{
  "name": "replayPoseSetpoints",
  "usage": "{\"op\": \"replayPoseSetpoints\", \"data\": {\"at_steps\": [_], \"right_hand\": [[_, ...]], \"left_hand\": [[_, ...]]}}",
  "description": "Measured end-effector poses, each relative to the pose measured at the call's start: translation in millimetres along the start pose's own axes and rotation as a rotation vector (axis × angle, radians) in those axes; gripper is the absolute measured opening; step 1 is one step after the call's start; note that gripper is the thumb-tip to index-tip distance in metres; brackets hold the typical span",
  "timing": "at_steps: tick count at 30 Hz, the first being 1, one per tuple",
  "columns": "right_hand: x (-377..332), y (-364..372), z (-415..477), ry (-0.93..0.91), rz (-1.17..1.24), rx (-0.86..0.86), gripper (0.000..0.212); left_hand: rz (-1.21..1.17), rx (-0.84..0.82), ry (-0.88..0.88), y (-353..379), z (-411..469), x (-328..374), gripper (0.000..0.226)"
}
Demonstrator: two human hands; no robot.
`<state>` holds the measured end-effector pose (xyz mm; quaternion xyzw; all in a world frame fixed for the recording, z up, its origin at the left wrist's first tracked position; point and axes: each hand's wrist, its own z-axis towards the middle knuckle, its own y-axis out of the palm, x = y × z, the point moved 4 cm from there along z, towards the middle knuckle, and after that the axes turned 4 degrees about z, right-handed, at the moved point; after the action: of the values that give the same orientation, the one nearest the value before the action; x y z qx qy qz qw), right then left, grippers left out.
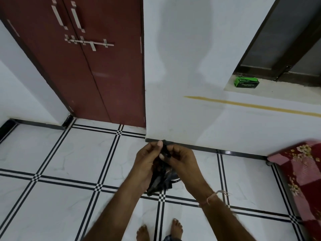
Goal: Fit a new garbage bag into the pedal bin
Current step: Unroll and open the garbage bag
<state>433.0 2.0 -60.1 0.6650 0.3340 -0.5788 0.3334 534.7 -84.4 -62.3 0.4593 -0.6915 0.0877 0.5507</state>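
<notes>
tiled floor below — left hand and right hand both pinch a crumpled black garbage bag

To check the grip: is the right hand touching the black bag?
Touching. The head view shows the right hand pinching the top of the black bag.

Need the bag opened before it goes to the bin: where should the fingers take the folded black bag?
At its top edge, where both hands already pinch it. The garbage bag hangs bunched and limp below, so each hand should come from its own side and peel the layers apart there.
</notes>
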Motion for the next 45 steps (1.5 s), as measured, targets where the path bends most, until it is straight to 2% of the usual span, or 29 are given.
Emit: {"op": "replayPoseSetpoints", "data": {"at_steps": [3,8,13,18,23,25,28,31,34,37,39,42,45], "right_hand": [[-4,-2,-1,0.035,0.144,-0.131,0.029],[-3,-17,5,0.092,0.257,0.033,0.03],[4,-27,12,0.225,0.409,0.053,0.045],[6,-40,18,0.432,0.565,0.105,0.02],[4,-49,22,0.54,0.73,0.144,0.029],[3,-55,24,0.546,0.756,0.149,0.026],[7,-70,29,0.519,0.663,0.193,0.016],[13,-84,36,0.437,0.537,0.275,0.022],[15,-91,43,0.384,0.42,0.35,0.032],[19,-97,53,0.377,0.416,0.396,0.033],[18,-100,57,0.332,0.401,0.357,0.033],[6,-105,59,0.162,0.258,0.226,0.032],[-5,-109,65,0.034,0.035,0.129,0.034]], "left_hand": [[-0.033,0.07,-0.046,1,7,-5,0.026],[-0.038,0.108,-0.087,12,14,-15,0.025],[-0.036,0.138,-0.099,24,18,-21,0.03],[-0.079,0.151,-0.09,35,25,-23,0.024],[-0.082,0.198,-0.101,44,30,-26,0.023],[-0.09,0.219,-0.094,42,31,-27,0.024],[-0.03,0.251,-0.058,36,32,-26,0.022],[0.08,0.245,-0.029,30,36,-28,0.025],[0.144,0.196,-0.007,30,40,-31,0.031],[0.299,0.073,0.035,29,38,-33,0.03],[0.354,-0.005,0.019,27,36,-34,0.029],[0.353,0.003,-0.062,36,42,-29,0.043],[0.556,-0.109,-0.138,61,46,-25,0.035]]}}
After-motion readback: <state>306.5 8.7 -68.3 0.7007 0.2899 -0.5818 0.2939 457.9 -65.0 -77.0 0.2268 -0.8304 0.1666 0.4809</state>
